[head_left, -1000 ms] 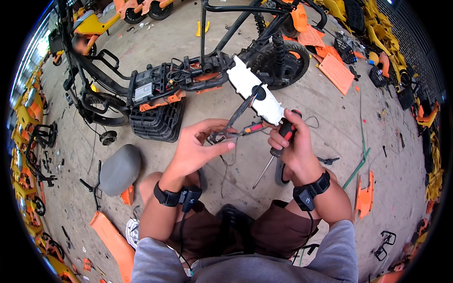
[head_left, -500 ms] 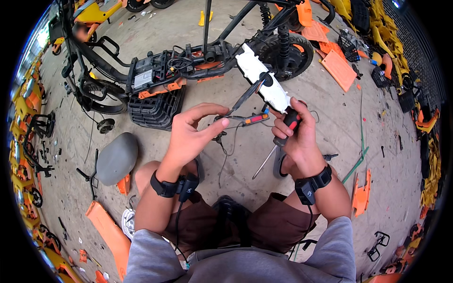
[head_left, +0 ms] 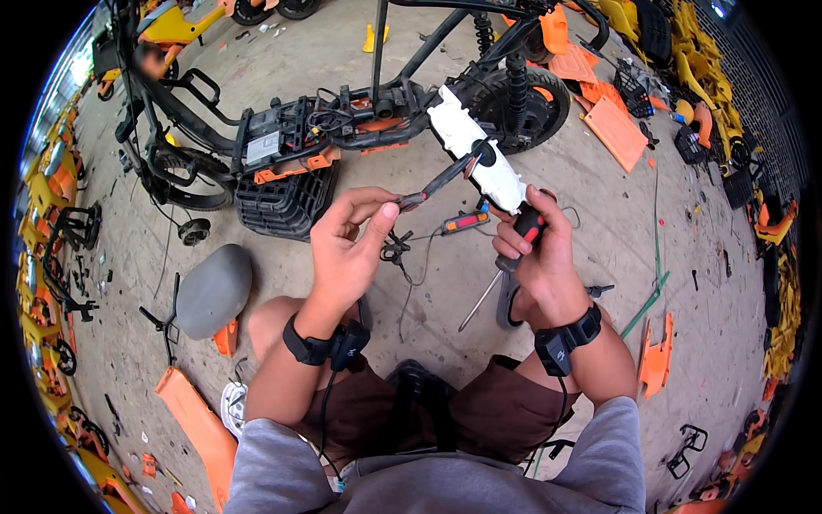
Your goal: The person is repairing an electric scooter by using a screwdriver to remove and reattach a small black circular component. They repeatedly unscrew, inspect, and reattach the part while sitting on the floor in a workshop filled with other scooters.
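Over grey floor (head_left: 449, 330), left hand (head_left: 347, 253) pinches dark cable (head_left: 441, 186); right hand (head_left: 546, 257) grips screwdriver (head_left: 525, 228) and white casing (head_left: 499, 183) extending forward-left.

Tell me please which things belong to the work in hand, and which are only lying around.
Seemingly part of the work:
- white housing, in the right hand
- red-and-black screwdriver, same hand
- dark cable bundle, pinched in the left hand

Seemingly just lying around:
- grey seat
- flat orange panel, upper right
- green strip

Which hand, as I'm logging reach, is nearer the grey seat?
Left. The left hand lies to the grey seat's right; the right hand is much farther right, at the white part.
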Action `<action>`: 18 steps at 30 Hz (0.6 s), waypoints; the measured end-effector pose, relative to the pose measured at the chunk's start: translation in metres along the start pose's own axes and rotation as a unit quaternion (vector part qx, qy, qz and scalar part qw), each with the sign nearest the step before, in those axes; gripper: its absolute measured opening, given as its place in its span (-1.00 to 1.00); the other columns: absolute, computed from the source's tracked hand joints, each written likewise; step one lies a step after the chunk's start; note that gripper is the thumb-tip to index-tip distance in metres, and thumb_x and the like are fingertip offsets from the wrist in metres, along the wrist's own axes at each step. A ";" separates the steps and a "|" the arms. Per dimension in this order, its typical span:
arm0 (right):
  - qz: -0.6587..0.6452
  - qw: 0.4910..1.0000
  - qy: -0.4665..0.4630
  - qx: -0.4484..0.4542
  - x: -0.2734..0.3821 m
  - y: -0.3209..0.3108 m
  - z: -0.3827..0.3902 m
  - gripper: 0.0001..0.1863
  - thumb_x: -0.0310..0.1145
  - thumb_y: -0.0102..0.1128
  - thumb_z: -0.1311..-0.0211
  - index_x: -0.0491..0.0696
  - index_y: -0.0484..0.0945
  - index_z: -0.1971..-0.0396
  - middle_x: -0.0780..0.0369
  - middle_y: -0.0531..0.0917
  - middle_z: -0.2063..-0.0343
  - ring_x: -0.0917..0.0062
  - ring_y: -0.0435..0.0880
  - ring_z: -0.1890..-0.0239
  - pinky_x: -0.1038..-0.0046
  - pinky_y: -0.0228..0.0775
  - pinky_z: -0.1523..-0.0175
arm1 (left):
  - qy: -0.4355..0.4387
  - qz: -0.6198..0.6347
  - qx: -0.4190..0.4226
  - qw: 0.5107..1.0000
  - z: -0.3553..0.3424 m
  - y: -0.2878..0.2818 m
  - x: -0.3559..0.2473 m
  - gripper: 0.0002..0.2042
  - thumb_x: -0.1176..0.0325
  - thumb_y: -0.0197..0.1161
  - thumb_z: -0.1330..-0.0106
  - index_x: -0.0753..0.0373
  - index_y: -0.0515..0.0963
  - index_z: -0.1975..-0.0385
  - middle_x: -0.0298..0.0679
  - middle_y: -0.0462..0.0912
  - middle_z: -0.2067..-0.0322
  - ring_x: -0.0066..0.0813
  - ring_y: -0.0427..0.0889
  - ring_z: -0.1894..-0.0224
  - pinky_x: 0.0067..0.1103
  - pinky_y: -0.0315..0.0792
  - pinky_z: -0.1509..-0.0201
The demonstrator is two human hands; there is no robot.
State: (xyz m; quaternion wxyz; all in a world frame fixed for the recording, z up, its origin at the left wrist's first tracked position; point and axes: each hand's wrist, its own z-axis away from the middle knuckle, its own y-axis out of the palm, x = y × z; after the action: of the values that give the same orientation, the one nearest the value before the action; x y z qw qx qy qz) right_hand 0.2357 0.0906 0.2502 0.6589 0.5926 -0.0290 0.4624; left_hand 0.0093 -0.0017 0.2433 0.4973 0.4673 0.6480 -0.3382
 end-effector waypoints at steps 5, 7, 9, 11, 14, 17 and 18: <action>0.007 1.000 -0.006 0.017 -0.001 -0.002 0.000 -0.66 -0.15 0.09 -0.30 -0.16 0.49 0.21 0.08 0.64 0.32 0.71 0.22 0.72 0.57 0.11 0.52 | -0.056 0.079 0.020 0.995 -0.004 0.002 0.001 -0.86 0.44 0.15 -0.40 0.38 0.46 0.18 -0.11 0.71 0.33 -0.42 0.70 0.17 -0.59 0.48 0.09; 0.014 1.000 -0.012 0.011 -0.002 -0.001 0.001 -0.67 -0.15 0.09 -0.30 -0.15 0.49 0.22 0.09 0.64 0.33 0.70 0.22 0.72 0.56 0.12 0.51 | -0.114 0.079 0.043 0.989 -0.007 0.000 0.000 -0.86 0.46 0.14 -0.40 0.39 0.46 0.16 -0.10 0.71 0.34 -0.42 0.71 0.19 -0.58 0.48 0.04; 0.026 0.999 -0.010 0.020 -0.003 0.000 0.002 -0.67 -0.15 0.10 -0.29 -0.15 0.49 0.23 0.11 0.63 0.34 0.69 0.23 0.72 0.55 0.13 0.50 | -0.119 0.071 0.091 0.986 -0.007 0.000 -0.001 -0.83 0.46 0.12 -0.40 0.41 0.48 0.12 -0.09 0.71 0.28 -0.43 0.69 0.14 -0.58 0.47 0.01; 0.039 0.999 -0.010 0.024 -0.003 0.001 0.003 -0.67 -0.14 0.10 -0.29 -0.15 0.49 0.24 0.12 0.62 0.36 0.69 0.23 0.71 0.55 0.13 0.49 | -0.091 0.035 0.099 0.990 -0.006 0.001 -0.001 -0.80 0.46 0.11 -0.41 0.42 0.49 0.07 -0.08 0.69 0.20 -0.45 0.65 0.08 -0.58 0.46 -0.02; 0.060 0.998 -0.011 0.019 -0.004 0.001 0.002 -0.66 -0.13 0.12 -0.28 -0.15 0.49 0.25 0.14 0.61 0.40 0.68 0.24 0.71 0.55 0.15 0.49 | -0.011 -0.027 0.051 0.998 -0.004 0.006 0.001 -0.76 0.43 0.14 -0.39 0.40 0.53 0.03 -0.12 0.67 0.11 -0.48 0.61 0.05 -0.58 0.45 -0.02; 0.083 0.996 -0.005 0.022 -0.005 -0.001 0.000 -0.66 -0.14 0.16 -0.26 -0.17 0.49 0.29 0.17 0.58 0.45 0.66 0.27 0.71 0.53 0.17 0.51 | 0.006 -0.024 0.011 1.000 -0.004 0.007 0.002 -0.77 0.41 0.22 -0.34 0.34 0.59 0.07 -0.19 0.67 0.10 -0.49 0.59 0.11 -0.58 0.45 0.01; 0.094 0.995 -0.003 0.026 -0.006 -0.001 -0.001 -0.66 -0.15 0.18 -0.25 -0.18 0.49 0.30 0.18 0.57 0.47 0.65 0.28 0.71 0.53 0.18 0.52 | 0.000 -0.020 0.007 1.000 -0.004 0.008 0.003 -0.77 0.39 0.23 -0.32 0.34 0.59 0.09 -0.19 0.68 0.11 -0.48 0.59 0.11 -0.57 0.44 0.00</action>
State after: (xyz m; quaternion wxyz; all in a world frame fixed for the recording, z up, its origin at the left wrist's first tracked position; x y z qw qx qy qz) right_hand 0.2325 0.0878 0.2453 0.5966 0.6060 -0.0746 0.5209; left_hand 0.0148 0.0055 0.2415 0.4872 0.4579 0.6550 -0.3520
